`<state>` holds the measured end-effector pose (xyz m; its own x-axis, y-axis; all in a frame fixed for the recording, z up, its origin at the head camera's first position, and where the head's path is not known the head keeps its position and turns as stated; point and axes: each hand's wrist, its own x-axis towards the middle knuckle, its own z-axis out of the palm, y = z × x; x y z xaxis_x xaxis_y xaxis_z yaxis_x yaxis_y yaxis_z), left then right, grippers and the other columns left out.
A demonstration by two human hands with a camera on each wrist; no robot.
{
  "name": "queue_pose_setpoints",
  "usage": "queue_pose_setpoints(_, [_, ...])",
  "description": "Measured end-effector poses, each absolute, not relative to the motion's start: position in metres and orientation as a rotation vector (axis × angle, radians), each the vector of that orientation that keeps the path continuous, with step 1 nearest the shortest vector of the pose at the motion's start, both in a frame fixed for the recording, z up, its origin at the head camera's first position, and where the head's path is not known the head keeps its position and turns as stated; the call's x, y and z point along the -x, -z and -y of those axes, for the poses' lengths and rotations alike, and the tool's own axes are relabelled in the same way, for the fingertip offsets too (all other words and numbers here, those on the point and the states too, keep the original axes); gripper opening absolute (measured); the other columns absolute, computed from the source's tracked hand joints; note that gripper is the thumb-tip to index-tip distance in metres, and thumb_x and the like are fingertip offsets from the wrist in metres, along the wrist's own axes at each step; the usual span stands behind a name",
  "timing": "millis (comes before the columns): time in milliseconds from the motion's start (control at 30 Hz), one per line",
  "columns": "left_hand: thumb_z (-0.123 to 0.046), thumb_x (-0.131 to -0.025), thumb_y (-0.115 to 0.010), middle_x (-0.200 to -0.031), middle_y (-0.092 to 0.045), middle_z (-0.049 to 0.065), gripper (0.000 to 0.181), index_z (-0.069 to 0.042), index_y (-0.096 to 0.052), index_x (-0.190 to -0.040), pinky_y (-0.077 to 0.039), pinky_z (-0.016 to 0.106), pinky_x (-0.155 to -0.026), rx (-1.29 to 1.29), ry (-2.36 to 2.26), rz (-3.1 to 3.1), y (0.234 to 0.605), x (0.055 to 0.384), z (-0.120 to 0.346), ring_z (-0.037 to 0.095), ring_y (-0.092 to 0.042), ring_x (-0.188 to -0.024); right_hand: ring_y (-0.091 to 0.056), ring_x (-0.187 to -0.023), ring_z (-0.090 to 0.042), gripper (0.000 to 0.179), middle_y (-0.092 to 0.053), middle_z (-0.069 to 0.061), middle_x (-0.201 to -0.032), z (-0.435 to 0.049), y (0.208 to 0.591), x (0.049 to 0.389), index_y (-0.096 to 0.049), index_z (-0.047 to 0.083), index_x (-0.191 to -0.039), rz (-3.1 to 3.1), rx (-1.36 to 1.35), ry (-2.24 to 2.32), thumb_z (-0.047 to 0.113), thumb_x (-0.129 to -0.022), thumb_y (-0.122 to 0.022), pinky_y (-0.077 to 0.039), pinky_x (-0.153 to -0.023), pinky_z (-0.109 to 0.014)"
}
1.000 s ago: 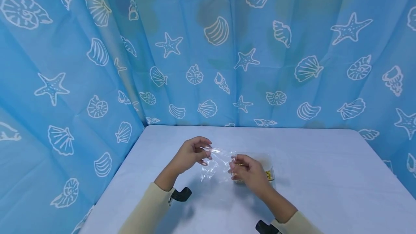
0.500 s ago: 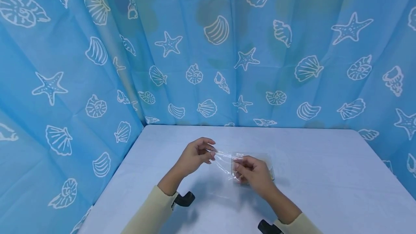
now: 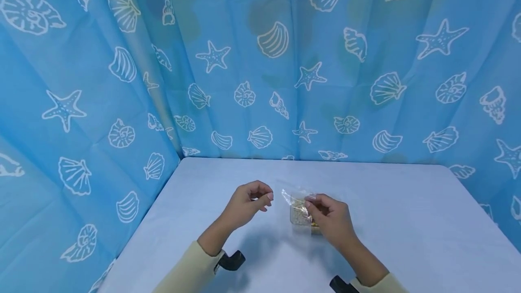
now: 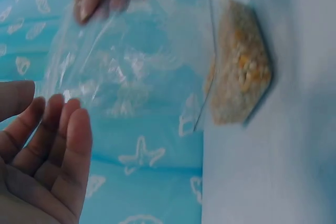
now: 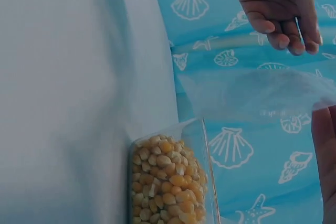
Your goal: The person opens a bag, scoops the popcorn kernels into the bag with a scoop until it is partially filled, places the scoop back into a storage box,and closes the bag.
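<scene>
A clear plastic bag (image 3: 291, 195) hangs from my right hand (image 3: 331, 216), pinched between thumb and fingers at its upper edge. My left hand (image 3: 244, 205) is just left of the bag, holding nothing; its loosely bent fingers (image 5: 278, 38) are apart from the film in the right wrist view. Under the bag stands a clear box (image 5: 211, 174) of yellow corn kernels (image 5: 170, 182) on the table. In the head view, bag and right hand partly cover the box. The left wrist view shows the bag (image 4: 123, 61) spread flat beside the left fingertips.
A white-covered table (image 3: 407, 220) lies under both hands. Behind it and to its left hangs a blue curtain (image 3: 244, 67) with white shell and starfish prints. A black wrist mount (image 3: 231, 261) sticks out from the left sleeve.
Earlier both hands held the bag, stretching it between them. Now the left hand has let go of it, and the right hand has shifted slightly right with the bag.
</scene>
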<state>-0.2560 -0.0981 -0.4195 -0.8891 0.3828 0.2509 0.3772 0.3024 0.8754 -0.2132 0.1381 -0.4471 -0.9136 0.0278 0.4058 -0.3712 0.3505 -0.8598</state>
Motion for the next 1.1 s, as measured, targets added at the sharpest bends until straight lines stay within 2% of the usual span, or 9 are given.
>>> queue_pose_setpoints(200, [-0.024,-0.098,-0.060,-0.096,-0.068,0.001,0.018,-0.008,-0.066,-0.103,-0.057,0.030,-0.073,-0.823,-1.675,-2.395,0.423,0.247,0.083,0.015,-0.067,-0.089,-0.063,-0.072,-0.010,0.009,-0.070,0.003,-0.088,-0.133,0.456,0.213,-0.073,0.010,-0.095,2.145,-0.463,-1.473,0.005,-0.087,-0.072,-0.054,-0.058,-0.025])
queue_pose_setpoints(333, [-0.028,-0.099,-0.057,-0.097,-0.069,0.002,0.026,-0.005,-0.066,-0.106,-0.057,0.029,-0.073,-0.783,-1.695,-2.342,0.425,0.243,0.077,0.014,-0.068,-0.091,-0.065,-0.075,-0.010,0.016,-0.070,0.003,-0.093,-0.128,0.464,0.213,-0.074,0.010,-0.095,2.086,-0.580,-1.364,0.001,-0.083,-0.075,-0.055,-0.059,-0.023])
queue_pose_setpoints(567, [-0.041,-0.099,-0.054,-0.094,-0.072,0.007,0.048,0.004,-0.069,-0.102,-0.058,0.033,-0.073,-0.603,-1.780,-2.221,0.425,0.240,0.072,0.020,-0.070,-0.090,-0.066,-0.094,-0.012,0.022,-0.070,0.006,-0.099,-0.124,0.470,0.209,-0.076,0.013,-0.094,2.105,-0.689,-1.139,0.000,-0.076,-0.080,-0.052,-0.080,-0.018])
queue_pose_setpoints(633, [-0.042,-0.098,-0.055,-0.093,-0.072,0.008,0.049,0.004,-0.069,-0.098,-0.058,0.034,-0.072,-0.564,-1.794,-2.195,0.425,0.239,0.071,0.021,-0.070,-0.088,-0.065,-0.093,-0.012,0.023,-0.069,0.006,-0.100,-0.123,0.471,0.208,-0.075,0.013,-0.095,2.117,-0.734,-1.145,0.000,-0.077,-0.079,-0.053,-0.077,-0.018])
queue_pose_setpoints(800, [-0.025,-0.099,-0.055,-0.090,-0.072,0.010,0.033,0.005,-0.069,-0.093,-0.058,0.036,-0.071,-0.540,-1.796,-2.171,0.426,0.237,0.071,0.024,-0.071,-0.084,-0.065,-0.093,-0.013,0.026,-0.067,0.003,-0.102,-0.123,0.477,0.208,-0.074,0.014,-0.101,2.106,-0.842,-1.222,0.001,-0.078,-0.078,-0.054,-0.067,-0.018])
queue_pose_setpoints(900, [-0.013,-0.097,-0.055,-0.088,-0.071,0.011,0.023,0.005,-0.069,-0.093,-0.058,0.037,-0.070,-0.549,-1.796,-2.179,0.425,0.237,0.071,0.026,-0.071,-0.081,-0.064,-0.094,-0.012,0.029,-0.066,0.003,-0.105,-0.124,0.479,0.208,-0.073,0.014,-0.103,2.084,-0.886,-1.229,0.004,-0.077,-0.081,-0.055,-0.068,-0.019])
queue_pose_setpoints(1033, [-0.010,-0.095,-0.057,-0.082,-0.070,0.009,0.018,0.004,-0.069,-0.092,-0.058,0.034,-0.067,-0.569,-1.772,-2.212,0.426,0.237,0.072,0.024,-0.070,-0.074,-0.064,-0.097,-0.011,0.029,-0.065,0.006,-0.110,-0.124,0.480,0.206,-0.073,0.015,-0.105,2.113,-0.906,-1.243,0.012,-0.078,-0.082,-0.056,-0.069,-0.023])
queue_pose_setpoints(1100, [-0.010,-0.095,-0.058,-0.080,-0.069,0.008,0.017,0.002,-0.069,-0.092,-0.058,0.033,-0.067,-0.601,-1.741,-2.225,0.428,0.237,0.072,0.022,-0.070,-0.072,-0.064,-0.096,-0.010,0.023,-0.066,0.008,-0.109,-0.124,0.478,0.205,-0.073,0.018,-0.105,2.163,-0.876,-1.300,0.016,-0.083,-0.079,-0.056,-0.069,-0.024])
